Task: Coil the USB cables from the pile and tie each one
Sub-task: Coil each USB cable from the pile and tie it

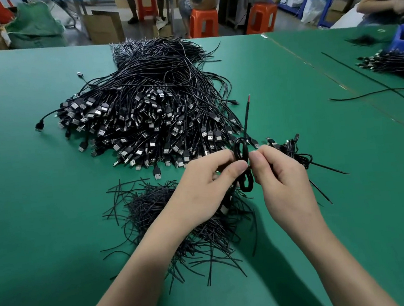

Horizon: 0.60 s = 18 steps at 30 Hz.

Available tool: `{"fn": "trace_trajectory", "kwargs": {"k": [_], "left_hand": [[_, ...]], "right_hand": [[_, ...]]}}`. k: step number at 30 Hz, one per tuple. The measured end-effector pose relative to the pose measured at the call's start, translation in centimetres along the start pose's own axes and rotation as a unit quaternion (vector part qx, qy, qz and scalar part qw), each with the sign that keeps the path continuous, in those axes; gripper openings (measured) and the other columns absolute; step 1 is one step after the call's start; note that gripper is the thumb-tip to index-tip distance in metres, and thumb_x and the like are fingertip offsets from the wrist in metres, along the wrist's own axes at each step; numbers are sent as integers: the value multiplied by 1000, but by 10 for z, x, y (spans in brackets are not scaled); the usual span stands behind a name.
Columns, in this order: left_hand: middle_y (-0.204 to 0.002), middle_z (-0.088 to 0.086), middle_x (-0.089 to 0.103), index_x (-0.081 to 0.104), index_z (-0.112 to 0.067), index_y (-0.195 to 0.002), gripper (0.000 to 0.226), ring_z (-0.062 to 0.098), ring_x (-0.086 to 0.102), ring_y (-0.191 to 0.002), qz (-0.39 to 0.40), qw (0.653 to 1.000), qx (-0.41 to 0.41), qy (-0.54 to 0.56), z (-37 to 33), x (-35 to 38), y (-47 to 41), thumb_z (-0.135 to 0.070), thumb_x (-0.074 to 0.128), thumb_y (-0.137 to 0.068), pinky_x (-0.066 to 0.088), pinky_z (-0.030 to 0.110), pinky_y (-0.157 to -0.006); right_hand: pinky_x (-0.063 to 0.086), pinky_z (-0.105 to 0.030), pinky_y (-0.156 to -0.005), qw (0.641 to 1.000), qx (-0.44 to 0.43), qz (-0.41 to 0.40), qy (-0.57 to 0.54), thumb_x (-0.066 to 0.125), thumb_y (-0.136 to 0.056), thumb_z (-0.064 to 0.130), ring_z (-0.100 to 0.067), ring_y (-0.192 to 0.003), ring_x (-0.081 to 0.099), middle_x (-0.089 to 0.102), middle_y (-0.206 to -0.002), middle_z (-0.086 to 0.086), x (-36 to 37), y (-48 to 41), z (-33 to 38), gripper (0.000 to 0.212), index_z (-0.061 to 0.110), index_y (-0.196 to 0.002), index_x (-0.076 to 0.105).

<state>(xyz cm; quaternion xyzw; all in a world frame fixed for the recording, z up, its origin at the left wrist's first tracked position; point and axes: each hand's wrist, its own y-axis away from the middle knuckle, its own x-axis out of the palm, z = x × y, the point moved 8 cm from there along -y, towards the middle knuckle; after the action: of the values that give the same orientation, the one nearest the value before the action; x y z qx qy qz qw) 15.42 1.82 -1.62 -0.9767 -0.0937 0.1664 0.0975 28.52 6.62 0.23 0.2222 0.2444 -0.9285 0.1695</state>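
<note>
Left hand (206, 184) and right hand (282, 176) pinch the coiled cable (242, 148) toward the near edge of the table (38, 195); loosened fingers could let its loops spring open.

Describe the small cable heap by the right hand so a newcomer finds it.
On the green table, find the big pile of USB cables. Just beyond the right hand lies a small heap of coiled cables: bundled loops, not loose straight strands.

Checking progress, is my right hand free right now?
No, the right hand pinches the coiled cable, and the left hand grips it too.
</note>
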Motion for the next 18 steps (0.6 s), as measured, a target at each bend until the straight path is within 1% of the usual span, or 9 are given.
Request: {"fn": "trace_trajectory", "kwargs": {"k": [2, 3, 5, 8, 10, 12, 14, 16, 18], "left_hand": [[-73, 6, 60, 65, -15, -83, 34, 29, 45, -64, 10, 999, -23, 21, 5, 3, -1, -39, 53, -105, 43, 50, -62], [-73, 9, 58, 64, -15, -81, 37, 26, 45, -64, 15, 998, -33, 44, 7, 4, -1, -39, 52, -106, 42, 47, -63], [-77, 11, 63, 68, -18, -81, 38, 30, 47, -66, 30, 994, -61, 89, 11, 7, -1, -42, 51, -106, 42, 49, -64], [-77, -2, 68, 70, -14, -86, 41, 27, 48, -70, 43, 988, -94, 116, 15, 9, 0, -47, 52, -103, 42, 45, -66], [-74, -4, 67, 70, -15, -84, 40, 26, 49, -69, 35, 988, -99, 115, 16, 7, 0, -45, 54, -104, 42, 42, -65], [-69, -9, 64, 69, -17, -78, 38, 14, 57, -63, 23, 990, -91, 108, 14, 3, -1, -38, 55, -107, 46, 28, -62], [-65, -12, 64, 67, -15, -77, 37, 1, 57, -57, 16, 989, -94, 113, 14, 2, 0, -30, 55, -108, 45, 14, -57], [-64, -11, 64, 67, -15, -76, 37, 0, 57, -56, 15, 987, -104, 124, 14, 1, 0, -28, 54, -109, 44, 12, -57], [-66, -9, 63, 67, -17, -75, 39, 2, 57, -58, 13, 986, -110, 126, 15, 0, 0, -30, 53, -109, 44, 15, -57]], "right_hand": [[28, -33, -54, 1000, -7, -9, -6, 49, -107, 27, -7, -57, 29, 40, -64, -7, 0, 2, 1, 41, 13, -71, 39], [28, -33, -53, 1000, -14, -16, -5, 49, -107, 28, -8, -56, 30, 40, -63, -6, 0, 4, 2, 40, 13, -71, 40], [25, -26, -48, 999, -40, -30, 16, 49, -107, 29, -8, -52, 31, 40, -60, -1, -2, 5, 6, 37, 16, -73, 45], [24, -18, -49, 996, -65, -42, 54, 49, -104, 32, -10, -51, 35, 40, -57, 6, -4, 6, 8, 30, 20, -77, 50], [25, -20, -49, 997, -49, -27, 51, 48, -104, 37, -11, -51, 37, 46, -61, 8, -1, 6, 3, 28, 25, -79, 49], [27, -22, -50, 997, -36, -8, 64, 46, -103, 41, -11, -52, 41, 52, -66, 11, 3, 8, -2, 23, 28, -84, 48], [33, -27, -52, 997, -32, 5, 71, 47, -101, 41, -13, -55, 46, 56, -71, 10, 6, 10, -6, 17, 30, -89, 51], [40, -33, -54, 997, -31, 8, 68, 48, -101, 40, -16, -57, 48, 59, -74, 8, 6, 10, -6, 13, 31, -93, 53], [41, -30, -55, 997, -31, 4, 66, 50, -101, 39, -16, -58, 49, 60, -76, 10, 6, 10, -5, 11, 32, -93, 55]]}}
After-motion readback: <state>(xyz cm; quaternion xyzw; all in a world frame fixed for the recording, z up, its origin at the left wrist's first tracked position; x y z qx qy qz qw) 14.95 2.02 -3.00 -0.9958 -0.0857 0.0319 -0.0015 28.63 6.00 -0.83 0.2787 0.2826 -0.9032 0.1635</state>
